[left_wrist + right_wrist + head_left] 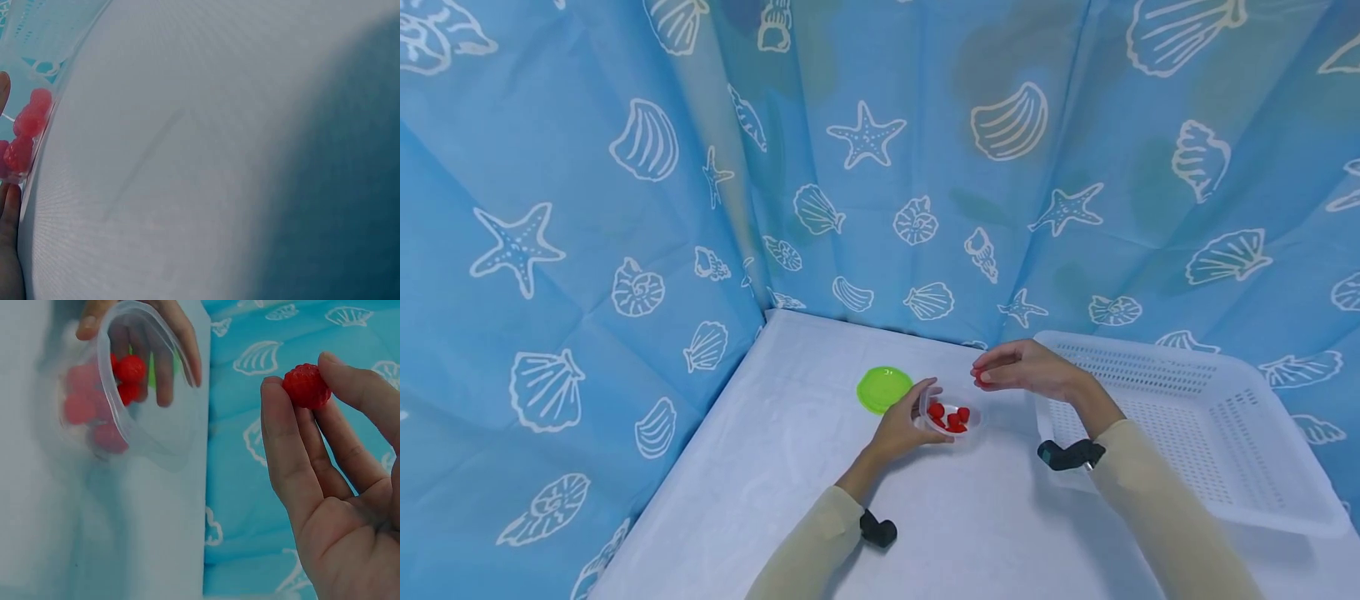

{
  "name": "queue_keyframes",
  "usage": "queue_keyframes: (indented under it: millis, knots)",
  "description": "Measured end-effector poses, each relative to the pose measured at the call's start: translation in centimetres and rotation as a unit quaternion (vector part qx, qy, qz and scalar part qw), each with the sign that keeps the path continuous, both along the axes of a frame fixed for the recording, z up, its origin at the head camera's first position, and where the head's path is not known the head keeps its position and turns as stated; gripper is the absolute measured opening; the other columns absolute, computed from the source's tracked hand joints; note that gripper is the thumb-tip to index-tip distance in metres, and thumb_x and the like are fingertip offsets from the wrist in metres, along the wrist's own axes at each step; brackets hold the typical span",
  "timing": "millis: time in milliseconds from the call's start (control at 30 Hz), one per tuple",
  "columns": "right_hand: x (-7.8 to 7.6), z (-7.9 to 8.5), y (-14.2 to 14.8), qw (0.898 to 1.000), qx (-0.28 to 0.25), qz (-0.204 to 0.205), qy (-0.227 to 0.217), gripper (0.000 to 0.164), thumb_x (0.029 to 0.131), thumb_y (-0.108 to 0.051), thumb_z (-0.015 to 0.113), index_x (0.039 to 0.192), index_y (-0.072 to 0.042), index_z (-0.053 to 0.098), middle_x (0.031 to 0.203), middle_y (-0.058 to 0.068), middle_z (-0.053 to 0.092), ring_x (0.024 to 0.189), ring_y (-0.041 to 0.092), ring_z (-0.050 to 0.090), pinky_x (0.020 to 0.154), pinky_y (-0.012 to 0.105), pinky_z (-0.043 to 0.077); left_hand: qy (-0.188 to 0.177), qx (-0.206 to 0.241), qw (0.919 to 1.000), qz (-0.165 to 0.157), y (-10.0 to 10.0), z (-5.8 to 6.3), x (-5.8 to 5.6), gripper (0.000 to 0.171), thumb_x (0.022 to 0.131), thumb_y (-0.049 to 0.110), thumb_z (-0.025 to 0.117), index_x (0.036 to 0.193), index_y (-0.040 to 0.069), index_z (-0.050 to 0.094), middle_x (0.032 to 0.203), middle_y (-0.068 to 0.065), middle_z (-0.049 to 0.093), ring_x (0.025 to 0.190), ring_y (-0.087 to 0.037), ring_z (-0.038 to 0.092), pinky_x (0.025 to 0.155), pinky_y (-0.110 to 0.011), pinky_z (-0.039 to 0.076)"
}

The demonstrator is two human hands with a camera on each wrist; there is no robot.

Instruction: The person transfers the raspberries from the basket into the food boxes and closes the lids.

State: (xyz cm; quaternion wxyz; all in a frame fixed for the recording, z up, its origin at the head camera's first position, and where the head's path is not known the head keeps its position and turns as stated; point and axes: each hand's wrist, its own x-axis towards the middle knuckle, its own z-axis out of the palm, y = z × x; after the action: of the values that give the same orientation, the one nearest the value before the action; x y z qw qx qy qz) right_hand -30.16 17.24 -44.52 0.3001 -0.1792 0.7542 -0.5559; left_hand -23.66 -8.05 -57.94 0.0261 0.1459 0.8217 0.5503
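Note:
Between the thumb and fingertips of my right hand (pixel 1032 369) is a single red raspberry (pixel 306 386), bumpy and glossy. That hand hovers to the right of a clear plastic bowl (pixel 114 400), near its mouth. My left hand (pixel 897 431) grips this bowl from the side, fingers behind it and thumb near the front, tilting its mouth toward the right hand. Several more red raspberries (pixel 955 418) lie inside. In the left wrist view, the held bowl's raspberries (pixel 32 120) show at the left edge, with part of the hand beside them.
A round green lid (pixel 883 389) lies on the white table (pixel 970 533) just behind the left hand. On the right stands a large white perforated basket (pixel 1262 508), partly under the right forearm. A blue shell-print curtain (pixel 865 208) borders the table at the back and left.

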Motion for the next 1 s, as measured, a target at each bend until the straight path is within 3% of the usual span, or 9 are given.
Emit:
queue_keyframes:
  millis: [333, 500, 800, 1000]
  knots:
    - [0.4, -1.1, -2.2, 0.999, 0.047, -0.004, 0.011, 0.038, 0.085, -0.02, 0.076, 0.119, -0.005, 0.067, 0.123, 0.022, 0.062, 0.104, 0.028, 0.066, 0.096, 0.051, 0.047, 0.005, 0.006, 1.0, 0.0, 0.0, 0.1, 0.0, 0.095, 0.071, 0.034, 0.088, 0.15, 0.029, 0.036, 0.138, 0.016, 0.052, 0.127, -0.006, 0.048, 0.099, -0.03, 0.046]
    - [0.6, -1.5, -3.0, 0.995, 0.09, 0.001, 0.045, 0.035, 0.085, -0.021, 0.076, 0.117, -0.006, 0.068, 0.114, 0.013, 0.068, 0.099, 0.025, 0.067, 0.09, 0.044, 0.053, 0.009, 0.014, 0.9999, -0.006, -0.1, 0.0, 0.0, 0.094, 0.072, 0.033, 0.088, 0.15, 0.028, 0.037, 0.139, 0.015, 0.052, 0.127, -0.007, 0.049, 0.1, -0.029, 0.045]
    - [1.0, -1.6, -4.6, 0.975, 0.178, 0.01, 0.134, 0.032, 0.083, -0.014, 0.076, 0.112, -0.003, 0.07, 0.101, 0.004, 0.072, 0.089, 0.019, 0.068, 0.08, 0.036, 0.057, 0.02, 0.018, 0.9996, -0.013, -0.2, -0.1, 0.0, 0.093, 0.072, 0.031, 0.088, 0.15, 0.025, 0.037, 0.14, 0.013, 0.052, 0.128, -0.007, 0.048, 0.102, -0.029, 0.044]
    - [1.4, -1.9, -5.7, 0.959, 0.228, 0.028, 0.164, 0.028, 0.079, -0.01, 0.079, 0.106, -0.006, 0.072, 0.096, 0.0, 0.071, 0.085, 0.016, 0.067, 0.078, 0.034, 0.058, 0.023, 0.019, 0.9995, -0.012, -0.2, -0.1, 0.0, 0.093, 0.072, 0.031, 0.088, 0.15, 0.025, 0.037, 0.14, 0.014, 0.051, 0.128, -0.008, 0.049, 0.1, -0.029, 0.045]
